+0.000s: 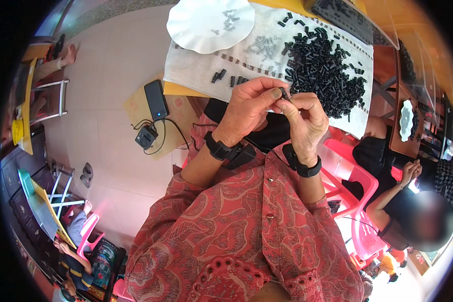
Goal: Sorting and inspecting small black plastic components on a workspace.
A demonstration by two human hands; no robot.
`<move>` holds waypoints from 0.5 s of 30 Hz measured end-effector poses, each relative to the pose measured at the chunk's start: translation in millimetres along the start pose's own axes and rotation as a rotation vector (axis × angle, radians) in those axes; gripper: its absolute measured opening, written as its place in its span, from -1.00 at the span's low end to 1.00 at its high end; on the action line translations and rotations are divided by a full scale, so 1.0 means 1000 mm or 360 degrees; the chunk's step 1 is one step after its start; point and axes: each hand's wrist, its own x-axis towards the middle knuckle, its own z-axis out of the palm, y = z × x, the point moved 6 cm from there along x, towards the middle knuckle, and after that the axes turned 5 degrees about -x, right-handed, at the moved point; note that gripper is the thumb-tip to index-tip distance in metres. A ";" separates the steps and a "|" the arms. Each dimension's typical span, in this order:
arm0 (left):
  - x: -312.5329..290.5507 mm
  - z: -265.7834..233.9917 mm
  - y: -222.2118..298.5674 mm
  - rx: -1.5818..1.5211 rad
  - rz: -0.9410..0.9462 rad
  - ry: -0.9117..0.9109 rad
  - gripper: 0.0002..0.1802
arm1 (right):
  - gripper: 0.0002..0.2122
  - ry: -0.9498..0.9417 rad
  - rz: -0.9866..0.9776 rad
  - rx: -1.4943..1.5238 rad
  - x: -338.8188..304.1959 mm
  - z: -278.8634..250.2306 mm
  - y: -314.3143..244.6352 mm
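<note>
On the white cloth [191, 70] a black heap [324, 73] looks mostly unworked, few pieces [218, 76] lying apart, while the left hand [247, 106] and right hand [308, 121] finger-pinch a dark part [285, 93] at the near edge.

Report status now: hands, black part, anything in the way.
Left hand and right hand pinching small black part. Black pile beyond, on white cloth. Nothing seen blocking the hands.
</note>
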 end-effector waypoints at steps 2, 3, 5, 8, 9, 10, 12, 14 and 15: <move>0.000 0.000 0.000 0.0027 0.0000 -0.0011 -0.75 | -0.82 -0.0011 0.0020 0.0050 0.000 0.002 0.001; 0.000 0.000 0.000 0.0026 -0.0010 -0.0003 -0.75 | -0.82 -0.0012 0.0021 0.0051 -0.001 0.003 0.000; 0.000 -0.001 0.000 0.0025 -0.0020 0.0006 -0.75 | -0.83 -0.0007 0.0069 0.0123 -0.002 0.004 0.001; 0.000 -0.001 -0.002 -0.0099 -0.0027 0.0001 -0.75 | -0.83 0.0000 0.0055 0.0146 -0.002 0.004 0.001; 0.000 -0.001 -0.002 -0.0120 -0.0025 -0.0004 -0.75 | -0.83 0.0000 0.0055 0.0147 -0.002 0.005 0.001; 0.000 -0.001 -0.003 -0.0141 -0.0022 -0.0010 -0.75 | -0.83 0.0005 0.0052 0.0150 -0.002 0.005 0.000; -0.001 -0.002 -0.002 -0.0103 -0.0019 -0.0010 -0.76 | -0.83 0.0011 0.0050 0.0153 -0.002 0.005 0.001; -0.001 -0.001 -0.001 -0.0064 -0.0018 -0.0010 -0.76 | -0.83 -0.0006 0.0045 0.0156 -0.001 0.006 0.002; -0.001 0.000 0.001 -0.0035 -0.0014 0.0005 -0.76 | -0.83 -0.0005 0.0046 0.0156 -0.001 0.005 0.002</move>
